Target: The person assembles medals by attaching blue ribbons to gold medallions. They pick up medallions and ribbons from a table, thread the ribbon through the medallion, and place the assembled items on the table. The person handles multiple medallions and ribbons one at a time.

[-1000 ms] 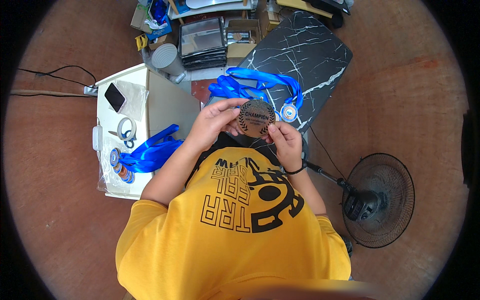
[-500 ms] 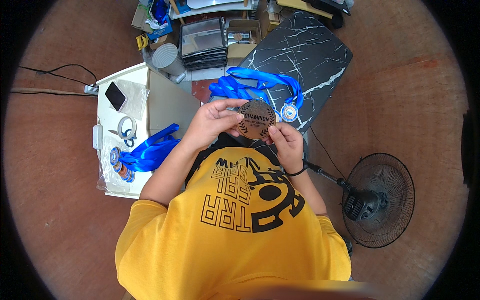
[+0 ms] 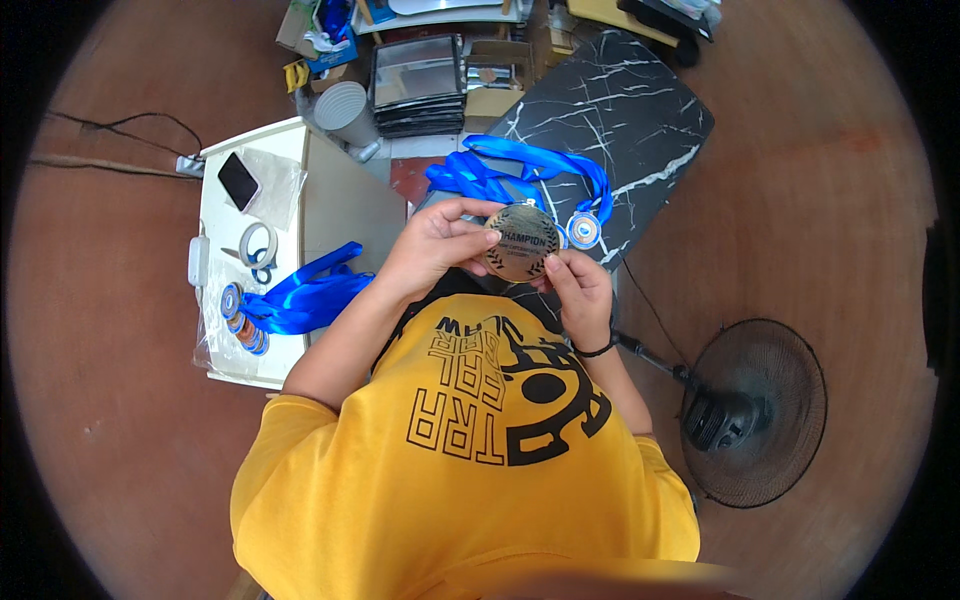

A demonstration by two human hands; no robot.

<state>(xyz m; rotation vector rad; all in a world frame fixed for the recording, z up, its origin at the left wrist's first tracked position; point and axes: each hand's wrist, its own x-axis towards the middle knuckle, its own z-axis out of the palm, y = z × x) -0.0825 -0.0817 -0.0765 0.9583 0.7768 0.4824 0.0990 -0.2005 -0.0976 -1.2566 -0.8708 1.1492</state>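
A round gold-coloured medal with dark printing and a leaf border is held up between my two hands, its printed face toward me. My left hand pinches its left edge, thumb on the face. The thumb and fingers of my right hand close on its lower right edge. Behind it, blue ribbons lie on the black marble-patterned table, with a medal on the table by the ribbon's end. Part of another medal shows just behind the held one.
At left, a white cabinet bears a phone, a tape roll, blue-handled scissors, and a stack of medals with blue ribbons. A black fan stands at right. Stacked black frames sit at the back.
The medal has tilted slightly, so light now glares across its face and it looks brighter. Both hands keep their hold. The whole view has shifted a little.
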